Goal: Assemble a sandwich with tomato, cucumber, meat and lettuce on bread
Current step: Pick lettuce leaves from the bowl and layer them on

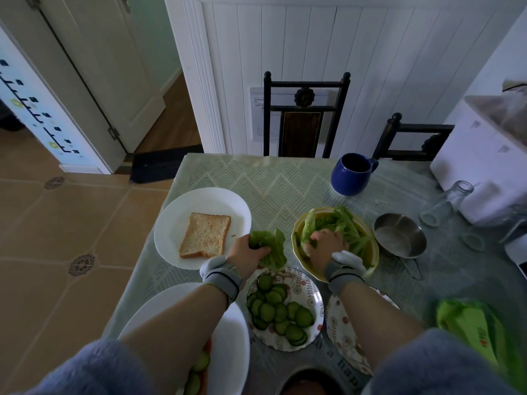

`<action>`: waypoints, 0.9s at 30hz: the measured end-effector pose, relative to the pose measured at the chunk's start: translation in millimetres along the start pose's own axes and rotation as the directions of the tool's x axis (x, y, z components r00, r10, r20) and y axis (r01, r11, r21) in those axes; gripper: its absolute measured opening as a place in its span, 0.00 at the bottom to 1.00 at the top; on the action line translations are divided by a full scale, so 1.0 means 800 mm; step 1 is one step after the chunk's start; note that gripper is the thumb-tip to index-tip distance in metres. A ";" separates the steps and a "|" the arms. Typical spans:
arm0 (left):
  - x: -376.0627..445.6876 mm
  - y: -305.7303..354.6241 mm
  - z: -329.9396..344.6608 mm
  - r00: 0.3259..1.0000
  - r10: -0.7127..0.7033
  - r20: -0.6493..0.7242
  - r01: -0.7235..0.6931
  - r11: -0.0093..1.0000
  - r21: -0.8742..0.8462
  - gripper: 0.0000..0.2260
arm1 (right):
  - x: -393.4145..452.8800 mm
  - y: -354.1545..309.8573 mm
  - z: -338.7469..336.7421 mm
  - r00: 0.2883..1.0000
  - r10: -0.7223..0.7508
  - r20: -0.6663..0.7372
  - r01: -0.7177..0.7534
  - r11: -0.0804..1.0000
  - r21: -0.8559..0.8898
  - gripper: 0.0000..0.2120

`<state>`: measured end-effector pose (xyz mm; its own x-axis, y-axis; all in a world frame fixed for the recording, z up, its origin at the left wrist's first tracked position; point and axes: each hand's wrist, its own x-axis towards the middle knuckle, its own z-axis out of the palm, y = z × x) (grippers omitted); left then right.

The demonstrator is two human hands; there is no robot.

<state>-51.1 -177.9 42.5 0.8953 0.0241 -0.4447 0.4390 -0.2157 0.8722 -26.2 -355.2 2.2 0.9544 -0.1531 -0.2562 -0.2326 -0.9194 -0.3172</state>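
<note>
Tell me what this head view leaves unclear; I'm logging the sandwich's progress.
- Near white plate: its stacked food is mostly covered by the left forearm and cut off by the bottom edge.
- Patterned plate under the right forearm: contents hidden.
- Right hand in the lettuce bowl: grip unclear among leaves.

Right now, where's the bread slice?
In the head view, the bread slice lies on the white plate at the table's left edge, left of the left hand, which grips a lettuce leaf.

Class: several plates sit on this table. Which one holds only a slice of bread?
The plain white plate at far left, beside the left hand. It carries one bread slice; the patterned plate holds cucumber slices.
</note>
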 end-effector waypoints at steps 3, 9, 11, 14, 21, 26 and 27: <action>0.000 0.001 -0.007 1.000 0.004 -0.005 -0.004 1.000 0.000 0.13 | 0.004 -0.001 -0.017 0.995 0.095 -0.034 -0.069 0.883 0.464 0.17; -0.002 -0.003 0.002 1.000 -0.005 0.014 0.005 1.000 0.010 0.13 | -0.003 0.012 -0.039 0.989 0.148 -0.002 -0.092 0.622 0.777 0.08; -0.002 -0.004 0.005 1.000 -0.007 0.020 0.007 1.000 0.017 0.14 | -0.004 0.015 -0.039 0.995 0.091 -0.036 -0.036 0.681 0.732 0.09; 0.000 -0.008 0.007 1.000 -0.001 0.024 0.000 0.999 0.042 0.13 | -0.007 0.013 -0.036 0.998 -0.048 0.049 0.005 0.764 0.645 0.16; 0.003 -0.008 0.008 1.000 -0.001 0.031 0.000 1.000 0.024 0.12 | -0.010 0.069 -0.037 0.993 0.112 -0.044 -0.105 0.985 0.139 0.20; 0.005 -0.011 0.014 0.998 -0.008 0.070 0.004 0.999 0.052 0.13 | -0.020 0.093 -0.020 0.986 0.099 0.131 -0.072 0.978 -0.196 0.27; 0.005 -0.011 0.016 0.997 -0.009 0.073 0.005 0.998 0.056 0.13 | -0.020 0.096 -0.021 0.990 0.086 0.110 -0.059 0.973 -0.225 0.25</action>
<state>-52.3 -188.4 30.5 0.8834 -0.0449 -0.4665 0.4389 -0.2698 0.8570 -56.0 -429.6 -3.2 0.9044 -0.1906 -0.3817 -0.2408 -0.9666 -0.0881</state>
